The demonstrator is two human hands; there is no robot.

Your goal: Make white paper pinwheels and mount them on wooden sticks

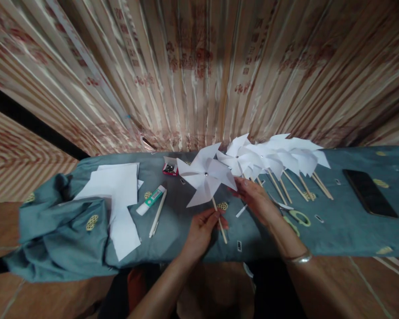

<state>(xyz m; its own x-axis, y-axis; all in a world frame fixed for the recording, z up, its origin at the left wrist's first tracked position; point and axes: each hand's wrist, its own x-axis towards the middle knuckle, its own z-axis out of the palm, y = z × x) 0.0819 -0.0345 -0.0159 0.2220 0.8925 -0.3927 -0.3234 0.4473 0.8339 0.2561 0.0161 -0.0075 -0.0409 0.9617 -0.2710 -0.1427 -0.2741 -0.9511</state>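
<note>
A white paper pinwheel (pixel 210 170) with a metal pin at its centre stands tilted over the middle of the cloth. My left hand (pixel 202 228) is closed round its thin wooden stick (pixel 223 230), which juts out below the fingers. My right hand (pixel 252 195) is beside the right-hand blade, its fingertips near or touching the paper; whether they pinch it is not clear. Behind and to the right lies a row of several finished-looking white pinwheels (pixel 297 156), their sticks pointing towards me. Green-handled scissors (pixel 297 218) lie partly hidden under my right forearm.
White paper sheets (pixel 124 190) lie at left by bunched cloth (pixel 69 230). Near them are a green-and-white box (pixel 151 200), a white pen (pixel 158 213) and a small red box (pixel 170 167) of metal pins. A black phone (pixel 369 193) lies at right. A curtain (pixel 199 79) hangs behind.
</note>
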